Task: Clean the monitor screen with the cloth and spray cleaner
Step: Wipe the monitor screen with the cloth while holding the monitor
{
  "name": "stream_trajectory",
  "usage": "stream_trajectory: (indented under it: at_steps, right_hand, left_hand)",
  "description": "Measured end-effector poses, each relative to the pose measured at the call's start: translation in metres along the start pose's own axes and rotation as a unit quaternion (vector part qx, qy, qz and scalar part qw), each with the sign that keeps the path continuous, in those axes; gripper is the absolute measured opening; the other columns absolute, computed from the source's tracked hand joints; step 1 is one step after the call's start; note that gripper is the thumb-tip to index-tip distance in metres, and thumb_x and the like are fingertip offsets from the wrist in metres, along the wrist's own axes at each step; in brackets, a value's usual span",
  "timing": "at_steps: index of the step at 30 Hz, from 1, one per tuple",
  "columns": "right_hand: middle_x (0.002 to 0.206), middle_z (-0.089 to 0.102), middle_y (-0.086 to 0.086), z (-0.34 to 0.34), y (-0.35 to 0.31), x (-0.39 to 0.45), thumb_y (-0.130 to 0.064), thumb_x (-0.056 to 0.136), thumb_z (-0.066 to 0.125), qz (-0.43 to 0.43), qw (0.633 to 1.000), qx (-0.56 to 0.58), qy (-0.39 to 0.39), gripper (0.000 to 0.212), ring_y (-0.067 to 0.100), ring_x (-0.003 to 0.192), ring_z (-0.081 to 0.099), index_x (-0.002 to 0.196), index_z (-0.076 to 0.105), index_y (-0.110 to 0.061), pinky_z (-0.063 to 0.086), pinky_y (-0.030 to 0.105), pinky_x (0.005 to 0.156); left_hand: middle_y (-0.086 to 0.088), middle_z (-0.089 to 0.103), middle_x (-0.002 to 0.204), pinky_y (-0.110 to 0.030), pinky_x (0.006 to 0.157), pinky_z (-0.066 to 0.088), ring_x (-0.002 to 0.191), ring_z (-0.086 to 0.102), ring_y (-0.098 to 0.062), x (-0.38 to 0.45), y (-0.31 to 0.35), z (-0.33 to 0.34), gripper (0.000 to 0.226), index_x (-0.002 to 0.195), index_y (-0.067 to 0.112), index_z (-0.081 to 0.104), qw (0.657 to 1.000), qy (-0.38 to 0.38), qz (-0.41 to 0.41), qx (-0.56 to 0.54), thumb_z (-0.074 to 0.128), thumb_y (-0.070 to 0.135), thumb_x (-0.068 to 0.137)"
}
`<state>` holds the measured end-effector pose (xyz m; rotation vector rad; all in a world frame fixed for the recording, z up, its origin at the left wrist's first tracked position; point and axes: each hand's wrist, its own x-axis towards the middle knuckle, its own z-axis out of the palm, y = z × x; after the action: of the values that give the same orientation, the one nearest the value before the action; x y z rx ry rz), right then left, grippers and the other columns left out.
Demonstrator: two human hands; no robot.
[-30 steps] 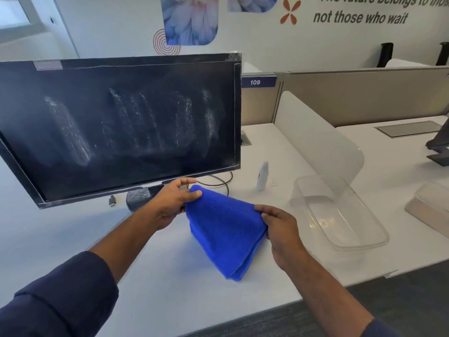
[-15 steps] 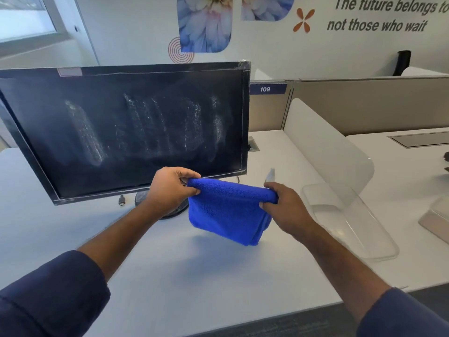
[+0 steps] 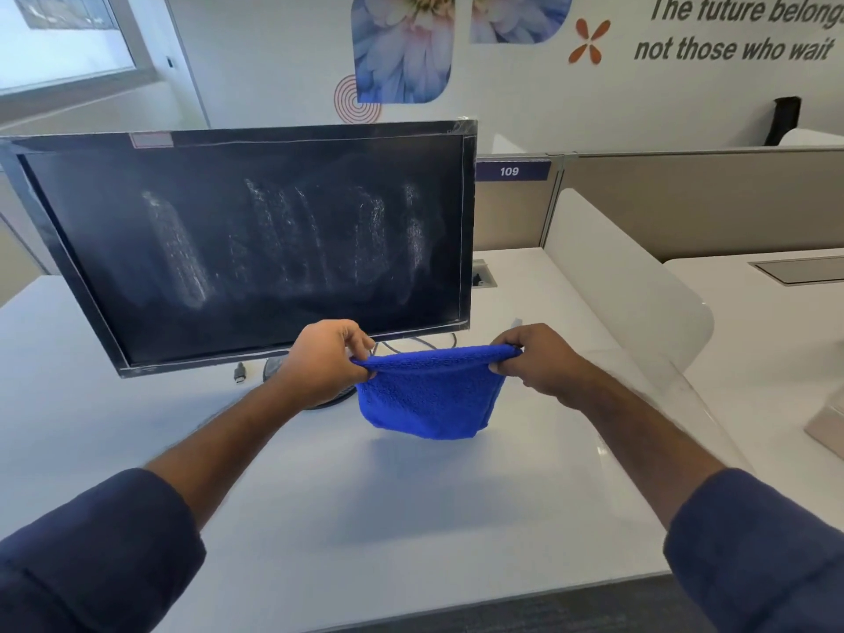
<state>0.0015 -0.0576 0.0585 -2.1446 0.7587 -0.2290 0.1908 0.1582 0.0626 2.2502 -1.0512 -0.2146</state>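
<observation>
cloth (image 3: 429, 399) now raised, stretched between left hand (image 3: 319, 363) and right hand (image 3: 534, 358)

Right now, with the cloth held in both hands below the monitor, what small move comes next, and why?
Probably lift the cloth to the screen and start wiping. The left hand and right hand pinch its top corners, folded and clear of the desk, and whitish streaks run across the dark screen, which looks already sprayed.

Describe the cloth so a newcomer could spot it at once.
Start at the big black monitor on the white desk. Just below its lower right corner, the left hand and right hand stretch the cloth between them. It is the only bright blue, fluffy thing there.
</observation>
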Motion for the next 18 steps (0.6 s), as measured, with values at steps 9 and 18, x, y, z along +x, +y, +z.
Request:
stream_trajectory:
  at_steps: [9,18]
  right_hand:
    - [0.077,0.069,-0.002,0.014,0.012,0.005,0.006,0.085,0.060,-0.032,0.981,0.111,0.153,0.028,0.011,0.062,0.058,0.090,0.076,-0.016,0.048,0.019,0.058]
    - [0.093,0.062,0.015,0.118,0.081,-0.030,-0.005,0.095,0.049,0.278,0.814,0.481,0.169,0.015,0.029,0.067,0.066,0.099,0.061,-0.014,0.055,0.033,0.057]
  left_hand:
    - [0.005,0.065,0.074,-0.020,0.058,0.052,0.065,0.061,-0.012,-0.007,0.007,0.016,0.044,0.063,0.029,0.056,0.990,0.112,0.069,-0.048,0.081,-0.008,0.065]
    - [0.012,0.058,0.074,-0.027,0.063,0.046,0.068,0.054,-0.009,-0.057,-0.015,0.093,0.028,0.067,0.016,0.063,0.990,0.026,0.124,-0.055,0.076,-0.008,0.058]
